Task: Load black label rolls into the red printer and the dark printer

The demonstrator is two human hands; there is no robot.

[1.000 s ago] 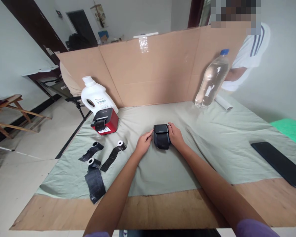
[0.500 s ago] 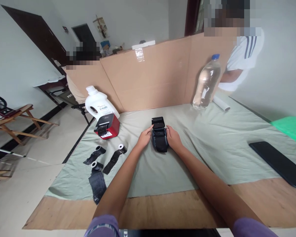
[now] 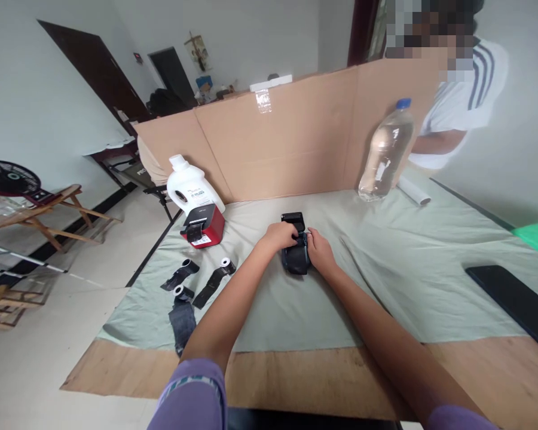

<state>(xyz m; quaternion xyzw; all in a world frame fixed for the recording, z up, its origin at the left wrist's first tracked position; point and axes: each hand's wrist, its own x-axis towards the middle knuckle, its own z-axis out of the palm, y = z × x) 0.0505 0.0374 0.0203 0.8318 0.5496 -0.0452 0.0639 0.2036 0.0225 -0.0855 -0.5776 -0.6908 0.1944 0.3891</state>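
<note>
A small black portable label printer (image 3: 307, 255) stands on the cloth with its lid (image 3: 297, 218) tipped open away from me. Black label strip (image 3: 295, 261) covers its near side. My right hand (image 3: 320, 248) grips the printer's right side, thumb near the hinge. Over the top reaches my left hand (image 3: 281, 235), fingers curled down into the printer between lid and strip; what the fingertips pinch is hidden. Left of my forearm lie three loose rolls of black label, one (image 3: 226, 264) with its tail trailing toward me. Behind them sits a red and black label printer (image 3: 206, 226).
A white detergent jug (image 3: 193, 186) stands behind the red printer. A tall cardboard panel (image 3: 278, 149) crosses the table's back. At right are a clear bottle (image 3: 385, 158), a white tube (image 3: 413, 190) and a black phone (image 3: 513, 304). Beyond the panel, a person in a white sleeve (image 3: 468, 107).
My left hand has moved from the printer's left side up and over its top, fingers now curled into it. My right hand keeps its place. The whole view has shifted slightly.
</note>
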